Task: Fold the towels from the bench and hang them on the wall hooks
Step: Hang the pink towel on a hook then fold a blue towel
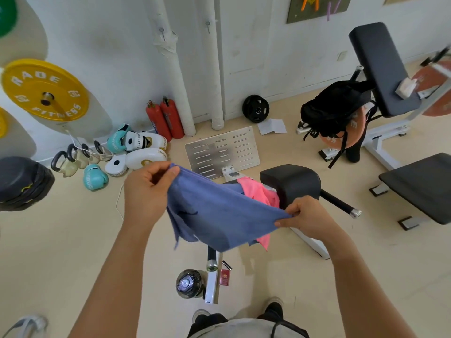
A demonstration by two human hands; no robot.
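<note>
My left hand (144,191) pinches one corner of the blue towel (219,213) and my right hand (305,215) pinches another, so it hangs stretched between them above the bench (290,181), not yet folded. A pink towel (258,193) lies on the bench behind it. I judge this early: both wall hooks (208,24) look bare, with folding and hanging left.
</note>
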